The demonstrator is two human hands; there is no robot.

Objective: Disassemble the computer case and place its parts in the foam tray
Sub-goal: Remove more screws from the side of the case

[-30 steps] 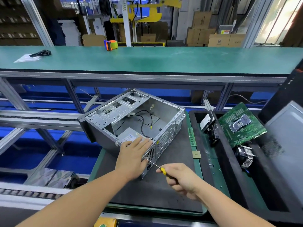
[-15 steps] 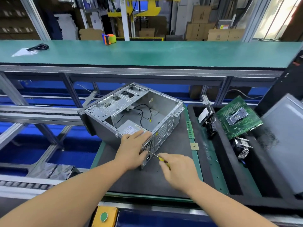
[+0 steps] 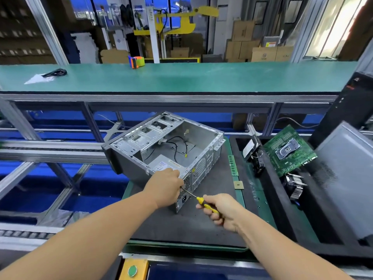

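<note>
An open grey computer case (image 3: pixel 161 146) lies on its side on a dark mat (image 3: pixel 181 225), its power supply (image 3: pixel 163 163) still inside at the near corner. My left hand (image 3: pixel 165 186) rests on the case's near rear corner, fingers curled over the edge by the power supply. My right hand (image 3: pixel 220 209) grips a yellow-handled screwdriver (image 3: pixel 198 199), whose tip points at the rear panel just below my left hand. The black foam tray (image 3: pixel 280 209) to the right holds a green motherboard (image 3: pixel 288 150), a heatsink (image 3: pixel 295 184) and a drive (image 3: pixel 249 148).
A grey side panel (image 3: pixel 351 178) leans in the tray at far right. A green RAM stick (image 3: pixel 232 165) and a small chip (image 3: pixel 238 184) lie on the mat's right edge. A green bench (image 3: pixel 181 77) with a tape dispenser (image 3: pixel 137 61) runs behind. A yellow button box (image 3: pixel 132 270) sits at the near edge.
My left hand slid from flat on top of the power supply down onto the case's rear corner. My right hand drew back a little to the right with the screwdriver.
</note>
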